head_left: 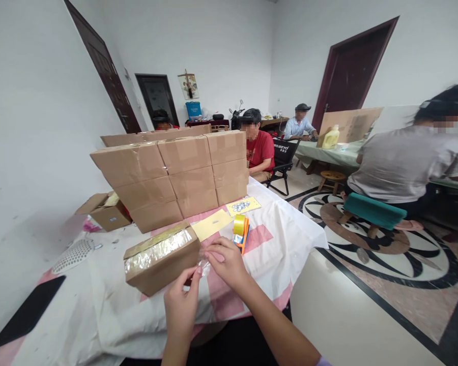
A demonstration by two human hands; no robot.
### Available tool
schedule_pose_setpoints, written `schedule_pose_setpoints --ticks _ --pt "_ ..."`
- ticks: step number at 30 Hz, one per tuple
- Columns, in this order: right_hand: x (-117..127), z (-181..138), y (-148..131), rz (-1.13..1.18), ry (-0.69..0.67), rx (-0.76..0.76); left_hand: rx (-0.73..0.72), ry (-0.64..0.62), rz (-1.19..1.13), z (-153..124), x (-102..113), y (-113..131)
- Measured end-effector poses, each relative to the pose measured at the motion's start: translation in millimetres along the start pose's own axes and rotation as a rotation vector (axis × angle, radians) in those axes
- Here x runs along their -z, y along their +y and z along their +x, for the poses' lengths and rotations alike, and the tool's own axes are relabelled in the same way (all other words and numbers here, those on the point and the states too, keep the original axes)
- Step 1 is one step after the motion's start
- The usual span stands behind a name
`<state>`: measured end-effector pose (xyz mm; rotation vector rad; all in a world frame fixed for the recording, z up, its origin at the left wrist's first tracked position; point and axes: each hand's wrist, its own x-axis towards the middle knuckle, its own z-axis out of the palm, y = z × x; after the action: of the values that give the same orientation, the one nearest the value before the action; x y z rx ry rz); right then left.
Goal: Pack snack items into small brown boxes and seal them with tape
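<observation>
My left hand (181, 297) and my right hand (228, 260) meet in front of me, both pinching a small piece of clear plastic (204, 266). Whether it is a little bag or a strip of film I cannot tell. Just left of my fingers stands a cardboard box (164, 269), its top covered with shiny tape. Beyond my right hand, a roll of yellow tape (239, 224) sits on an orange dispenser (246, 238). A yellow sheet (211, 225) lies behind the box, and another yellow card (244, 205) holds several small clear and grey pieces.
Stacked cardboard boxes (191, 178) form a wall across the table's back. An opened carton (110, 216), a white perforated basket (73, 255) and a black flat pad (28, 311) are at left. A person in red (261, 152) sits behind the stack; a person in grey (400, 157) sits at right.
</observation>
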<state>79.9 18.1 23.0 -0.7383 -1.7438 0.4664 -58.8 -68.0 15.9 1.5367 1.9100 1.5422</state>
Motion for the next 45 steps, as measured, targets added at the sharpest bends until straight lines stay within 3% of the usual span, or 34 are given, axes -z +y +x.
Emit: schedule_pose_setpoints --ticks 9,13,21,45 --pt "3 3 -2 -0.006 0.007 -0.067 -0.051 0.037 0.053 -1 5 -5" --pt "8 8 -5 0.102 -0.012 -0.089 -0.033 0.038 0.044 -2 7 -6" --pt "7 14 -15 0.239 -0.150 -0.004 -0.046 0.037 0.019 -3 5 -5" --pt "11 0 -27 -0.077 -0.114 0.352 0.130 0.052 -0.151 1 -5 -35"
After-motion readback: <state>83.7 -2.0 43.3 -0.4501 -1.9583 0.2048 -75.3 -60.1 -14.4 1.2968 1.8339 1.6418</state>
